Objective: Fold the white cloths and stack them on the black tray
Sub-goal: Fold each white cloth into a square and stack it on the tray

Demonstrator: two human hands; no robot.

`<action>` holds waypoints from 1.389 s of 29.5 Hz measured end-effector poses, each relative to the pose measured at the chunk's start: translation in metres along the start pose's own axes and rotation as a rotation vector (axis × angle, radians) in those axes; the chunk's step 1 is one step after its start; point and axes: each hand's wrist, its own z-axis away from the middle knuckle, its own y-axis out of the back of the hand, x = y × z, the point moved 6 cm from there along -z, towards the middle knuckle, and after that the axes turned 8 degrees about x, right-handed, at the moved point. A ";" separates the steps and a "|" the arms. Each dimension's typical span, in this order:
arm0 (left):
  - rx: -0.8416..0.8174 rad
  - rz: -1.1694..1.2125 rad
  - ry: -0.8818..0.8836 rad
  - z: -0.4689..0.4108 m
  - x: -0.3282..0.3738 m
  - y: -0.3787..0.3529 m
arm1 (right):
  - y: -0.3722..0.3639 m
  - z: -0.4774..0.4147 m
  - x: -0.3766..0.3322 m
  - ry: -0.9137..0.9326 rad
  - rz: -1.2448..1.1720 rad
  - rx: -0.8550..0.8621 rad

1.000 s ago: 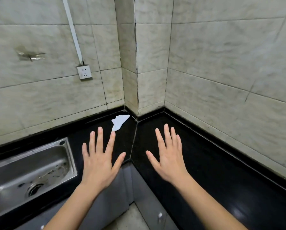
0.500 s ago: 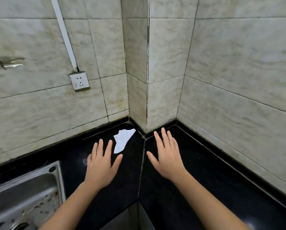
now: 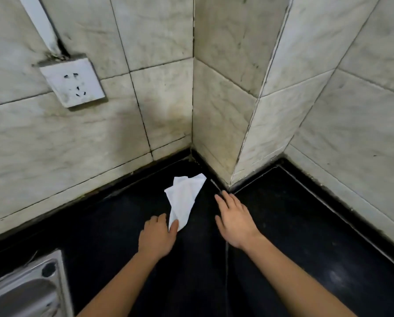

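Observation:
One crumpled white cloth (image 3: 184, 199) lies on the black countertop (image 3: 104, 227), close to the tiled corner. My left hand (image 3: 157, 236) is at the cloth's near tip, fingers curled and the thumb touching its edge; whether it grips the cloth is unclear. My right hand (image 3: 234, 219) hovers flat just right of the cloth, fingers together and extended, holding nothing. No black tray is in view.
A steel sink (image 3: 26, 291) sits at the lower left of the counter. Tiled walls enclose the corner, with a jutting tiled column (image 3: 234, 124) behind the cloth. A white wall socket (image 3: 73, 82) with a cable duct hangs on the left wall.
The view has moved closer to the corner. Both hands have advanced toward the cloth; my left hand's fingers have curled and now touch the cloth's near tip.

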 end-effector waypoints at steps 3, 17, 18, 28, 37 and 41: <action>0.027 0.005 -0.005 -0.031 -0.010 -0.017 | -0.027 -0.046 -0.021 -0.009 -0.064 -0.025; 0.048 0.132 -0.221 -0.066 -0.056 -0.082 | -0.128 -0.119 -0.044 0.176 0.175 -0.349; 0.043 0.128 -0.223 -0.065 -0.057 -0.083 | -0.129 -0.107 -0.037 0.132 0.156 -0.375; -0.155 0.000 -0.417 -0.014 -0.033 -0.091 | -0.103 0.035 0.017 -0.133 -0.067 -0.328; -0.197 -0.365 -0.441 0.053 -0.012 -0.104 | -0.099 0.145 0.049 -0.429 -0.410 -0.303; -0.148 -0.266 -0.458 0.076 0.006 -0.106 | -0.095 0.184 0.069 -0.581 -0.560 -0.244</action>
